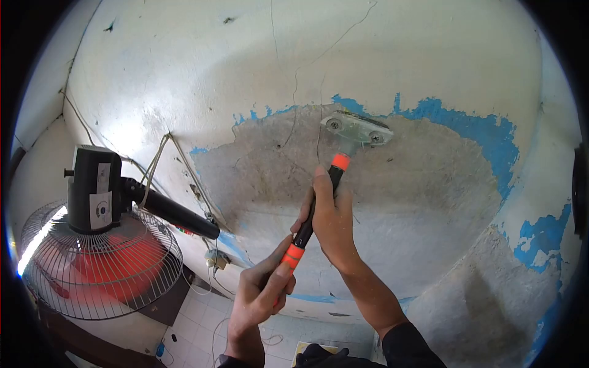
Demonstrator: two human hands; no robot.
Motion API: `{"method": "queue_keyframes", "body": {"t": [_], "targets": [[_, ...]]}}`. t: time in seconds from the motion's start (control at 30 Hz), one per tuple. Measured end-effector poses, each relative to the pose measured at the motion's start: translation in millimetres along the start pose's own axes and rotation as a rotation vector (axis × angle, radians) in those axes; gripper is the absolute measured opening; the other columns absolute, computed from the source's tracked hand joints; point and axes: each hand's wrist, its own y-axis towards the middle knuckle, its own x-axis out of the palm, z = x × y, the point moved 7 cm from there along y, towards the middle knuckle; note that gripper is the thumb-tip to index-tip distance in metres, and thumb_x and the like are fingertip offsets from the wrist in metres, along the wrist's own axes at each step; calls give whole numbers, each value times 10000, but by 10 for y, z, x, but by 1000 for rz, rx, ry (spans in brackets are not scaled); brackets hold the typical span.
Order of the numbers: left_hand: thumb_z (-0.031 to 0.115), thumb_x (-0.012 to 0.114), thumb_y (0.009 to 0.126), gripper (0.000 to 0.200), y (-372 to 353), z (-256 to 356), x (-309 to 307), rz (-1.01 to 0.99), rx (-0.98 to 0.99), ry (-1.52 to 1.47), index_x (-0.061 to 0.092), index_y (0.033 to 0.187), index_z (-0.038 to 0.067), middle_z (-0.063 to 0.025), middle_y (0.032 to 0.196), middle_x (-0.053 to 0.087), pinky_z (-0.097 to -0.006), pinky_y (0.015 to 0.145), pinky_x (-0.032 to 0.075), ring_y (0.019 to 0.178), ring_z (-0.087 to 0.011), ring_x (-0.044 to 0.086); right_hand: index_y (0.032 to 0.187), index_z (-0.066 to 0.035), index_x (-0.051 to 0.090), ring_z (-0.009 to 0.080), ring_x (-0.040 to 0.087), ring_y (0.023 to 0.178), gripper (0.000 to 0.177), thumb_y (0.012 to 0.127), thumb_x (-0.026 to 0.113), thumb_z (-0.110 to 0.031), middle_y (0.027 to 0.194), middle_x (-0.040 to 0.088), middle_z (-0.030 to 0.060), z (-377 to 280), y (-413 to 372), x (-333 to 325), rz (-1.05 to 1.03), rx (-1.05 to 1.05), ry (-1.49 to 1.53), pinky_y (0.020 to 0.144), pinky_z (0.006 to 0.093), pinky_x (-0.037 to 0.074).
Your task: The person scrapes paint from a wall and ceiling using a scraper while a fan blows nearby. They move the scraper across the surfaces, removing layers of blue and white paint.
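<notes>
A long-handled scraper (322,199) with a black and orange handle slants up across the middle of the view. Its wide metal head (359,129), fixed with two screws, lies at the upper border of the bared grey patch, beside remnants of blue paint. Low on the handle, by the orange band, my left hand (262,291) is closed around it. Farther up, my right hand (331,224) grips the black section, thumb along the shaft. The wall (392,190) shows grey plaster where paint is off, with blue paint (478,135) and cream paint (399,49) around it.
A black wall fan (95,190) with a wire cage (104,264) juts out at left. Loose cables (159,159) hang beside its bracket, above a socket (216,259). Tiled floor (205,319) lies below. Thin cracks run through the upper wall.
</notes>
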Motion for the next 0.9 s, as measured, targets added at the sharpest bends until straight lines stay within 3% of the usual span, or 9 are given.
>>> {"method": "queue_keyframes", "body": {"t": [0.2,0.3,0.4,0.6,0.7,0.9], "targets": [[202,486,986,479,24,44,-25,-16,-13,34,412,1404,-20,-13,665,516,-174,427,295,474,-14,394,666,-64,454,181,535,389,428,983,423,-349,486,467,47,28,-24,17,14,37,36,404,297,458],[227,495,961,535,17,62,12,-2,1,59,393,1391,-75,-46,624,519,-184,386,286,414,-38,387,681,-65,453,180,527,385,409,980,429,-344,491,469,48,13,-2,12,16,18,51,402,298,453],[212,497,985,485,50,99,19,-43,-17,21,415,1405,-15,-2,660,507,-170,439,293,485,-12,382,695,-64,452,179,521,381,397,979,433,-341,492,466,46,-55,8,-7,51,24,54,395,295,444],[200,498,989,474,116,92,55,-80,8,26,421,1398,-26,4,668,508,-167,487,318,530,-14,397,755,-66,444,171,498,369,361,977,443,-350,486,451,40,-23,4,-57,113,5,43,375,295,426],[218,488,972,513,136,70,21,-63,31,71,400,1393,-62,-33,648,521,-180,400,301,445,-35,411,792,-71,432,164,480,362,360,980,446,-377,484,443,37,-66,13,-40,136,30,31,370,295,418],[174,477,980,490,125,-22,58,-105,46,23,388,1400,-60,-41,669,532,-172,407,312,458,-31,423,849,-80,423,151,456,357,361,997,419,-409,483,418,24,-28,-43,-69,165,37,45,367,282,395]]}}
